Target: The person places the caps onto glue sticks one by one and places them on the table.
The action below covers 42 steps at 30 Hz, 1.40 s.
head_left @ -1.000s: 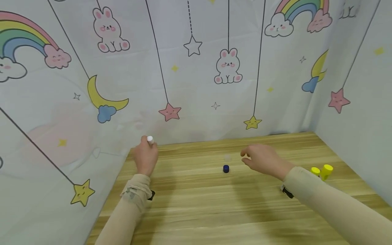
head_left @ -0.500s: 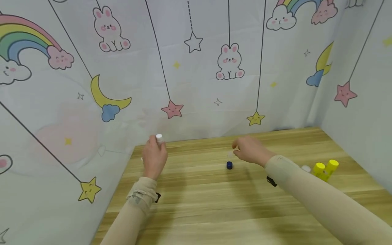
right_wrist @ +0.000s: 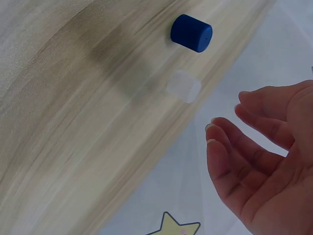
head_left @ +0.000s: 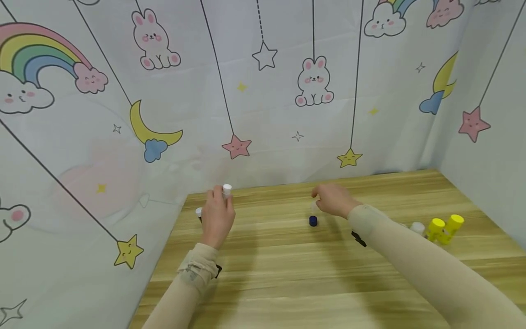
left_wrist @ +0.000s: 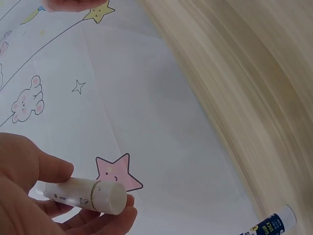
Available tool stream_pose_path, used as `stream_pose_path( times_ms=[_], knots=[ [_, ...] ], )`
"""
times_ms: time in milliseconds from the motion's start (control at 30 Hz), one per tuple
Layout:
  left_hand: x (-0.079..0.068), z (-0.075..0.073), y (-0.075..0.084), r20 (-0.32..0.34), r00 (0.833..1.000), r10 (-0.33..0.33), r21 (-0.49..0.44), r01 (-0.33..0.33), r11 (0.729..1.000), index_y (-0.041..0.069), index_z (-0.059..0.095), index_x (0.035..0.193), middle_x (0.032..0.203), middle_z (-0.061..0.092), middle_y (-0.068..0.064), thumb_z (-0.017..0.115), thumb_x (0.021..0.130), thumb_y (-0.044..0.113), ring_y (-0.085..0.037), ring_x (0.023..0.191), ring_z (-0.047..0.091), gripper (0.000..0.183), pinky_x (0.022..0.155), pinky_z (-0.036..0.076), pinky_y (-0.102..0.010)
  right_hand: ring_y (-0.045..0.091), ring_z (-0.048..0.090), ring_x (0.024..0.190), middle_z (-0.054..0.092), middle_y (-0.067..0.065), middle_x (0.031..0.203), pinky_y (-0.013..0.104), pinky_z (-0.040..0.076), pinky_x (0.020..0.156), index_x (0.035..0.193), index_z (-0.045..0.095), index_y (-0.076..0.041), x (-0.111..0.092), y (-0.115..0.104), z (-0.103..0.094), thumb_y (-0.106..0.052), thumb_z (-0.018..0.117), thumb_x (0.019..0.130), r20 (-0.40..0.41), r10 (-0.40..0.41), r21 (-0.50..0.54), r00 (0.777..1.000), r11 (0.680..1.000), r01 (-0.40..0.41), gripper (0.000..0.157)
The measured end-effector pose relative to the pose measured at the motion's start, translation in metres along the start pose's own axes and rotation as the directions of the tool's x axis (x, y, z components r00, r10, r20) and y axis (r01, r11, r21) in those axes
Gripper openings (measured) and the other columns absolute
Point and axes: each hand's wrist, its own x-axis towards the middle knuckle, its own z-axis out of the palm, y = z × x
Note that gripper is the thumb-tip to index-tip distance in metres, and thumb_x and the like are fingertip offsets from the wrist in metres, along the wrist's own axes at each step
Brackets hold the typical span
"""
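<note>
My left hand [head_left: 218, 217] grips a white glue stick [left_wrist: 78, 192] between thumb and fingers, raised above the far left of the table. Beside that hand, another glue stick [left_wrist: 275, 223] with a dark blue label and white cap stands on the wood. My right hand [right_wrist: 269, 152] is above the table toward the back, thumb and fingers loosely bent with nothing between them. Just by its fingertips in the head view is a small translucent cap [right_wrist: 184, 86]. A dark blue cap [right_wrist: 191, 33] sits close to it, nearer the front.
Two yellow-capped cylinders [head_left: 437, 225] stand at the right of the table [head_left: 279, 274]. A pale-topped item [head_left: 417, 228] is beside them, partly behind the right sleeve. A white curtain [head_left: 263, 114] printed with rabbits and stars borders the back and sides.
My right hand has moved left, to the translucent cap. The left hand, still gripping the white glue stick, has shifted right, and the standing glue stick now shows beside it.
</note>
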Motion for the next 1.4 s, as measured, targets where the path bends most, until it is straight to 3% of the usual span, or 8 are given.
stream_pose_path(
  times_ms=[133, 333, 533, 733, 1000, 1133, 1400],
  knots=[
    [-0.006, -0.001, 0.004, -0.025, 0.999, 0.047, 0.013, -0.047, 0.999, 0.000, 0.055, 0.116, 0.094, 0.053, -0.018, 0.062, 0.101, 0.016, -0.034, 0.065, 0.061, 0.024, 0.054, 0.052, -0.046, 0.031, 0.064, 0.110, 0.067, 0.013, 0.125, 0.045, 0.054, 0.083, 0.125, 0.069, -0.004, 0.008, 0.002, 0.006, -0.005, 0.062, 0.092, 0.010, -0.006, 0.008, 1.000, 1.000, 0.006, 0.034],
    [-0.012, -0.005, 0.013, -0.047, 0.993, 0.106, 0.024, -0.105, 0.994, 0.004, 0.056, 0.110, 0.090, 0.053, -0.014, 0.071, 0.095, 0.012, -0.032, 0.062, 0.059, 0.022, 0.049, 0.049, -0.044, 0.038, 0.059, 0.119, 0.065, 0.015, 0.128, 0.050, 0.051, 0.092, 0.126, 0.068, -0.001, 0.016, 0.012, 0.014, -0.003, 0.061, 0.092, 0.028, 0.026, 0.047, 0.999, 0.999, -0.028, 0.035],
    [-0.016, -0.009, 0.021, -0.032, 0.994, 0.107, 0.032, -0.106, 0.994, 0.005, 0.059, 0.112, 0.102, 0.057, -0.016, 0.075, 0.092, 0.011, -0.035, 0.074, 0.065, 0.026, 0.057, 0.055, -0.046, 0.040, 0.058, 0.119, 0.065, 0.017, 0.127, 0.054, 0.048, 0.097, 0.124, 0.068, 0.000, 0.021, 0.020, 0.019, -0.007, 0.066, 0.091, 0.019, 0.049, 0.075, 0.999, 0.996, -0.050, 0.034],
    [-0.021, -0.012, 0.033, -0.012, 0.988, 0.151, 0.031, -0.151, 0.988, 0.002, 0.061, 0.111, 0.104, 0.058, -0.016, 0.079, 0.087, 0.007, -0.035, 0.081, 0.067, 0.030, 0.062, 0.057, -0.046, 0.040, 0.057, 0.121, 0.064, 0.017, 0.129, 0.055, 0.046, 0.099, 0.124, 0.068, -0.001, 0.024, 0.018, 0.030, -0.015, 0.070, 0.092, 0.024, 0.052, 0.089, 0.998, 0.995, -0.054, 0.035],
    [-0.030, -0.015, 0.044, -0.014, 0.984, 0.175, 0.035, -0.175, 0.984, 0.005, 0.062, 0.106, 0.099, 0.060, -0.012, 0.083, 0.084, 0.009, -0.029, 0.074, 0.066, 0.030, 0.055, 0.054, -0.041, 0.038, 0.060, 0.116, 0.068, 0.016, 0.121, 0.051, 0.050, 0.096, 0.117, 0.071, 0.000, 0.029, 0.012, 0.048, 0.003, 0.062, 0.087, 0.034, 0.061, 0.088, 0.998, 0.994, -0.064, 0.031],
    [-0.031, -0.016, 0.047, -0.026, 0.981, 0.193, 0.030, -0.192, 0.981, 0.005, 0.064, 0.106, 0.100, 0.063, -0.011, 0.084, 0.083, 0.009, -0.027, 0.077, 0.068, 0.030, 0.058, 0.055, -0.041, 0.039, 0.061, 0.116, 0.068, 0.018, 0.120, 0.050, 0.051, 0.095, 0.115, 0.072, 0.003, 0.030, 0.015, 0.052, 0.011, 0.056, 0.087, 0.026, 0.068, 0.112, 0.997, 0.991, -0.070, 0.033],
    [-0.033, -0.017, 0.051, -0.024, 0.982, 0.188, 0.038, -0.187, 0.982, 0.007, 0.065, 0.106, 0.100, 0.064, -0.009, 0.085, 0.083, 0.010, -0.025, 0.077, 0.068, 0.030, 0.055, 0.054, -0.041, 0.040, 0.060, 0.117, 0.067, 0.020, 0.121, 0.051, 0.050, 0.096, 0.117, 0.071, 0.004, 0.026, 0.010, 0.050, 0.011, 0.053, 0.090, 0.005, 0.072, 0.144, 0.997, 0.987, -0.072, 0.033]
  ],
)
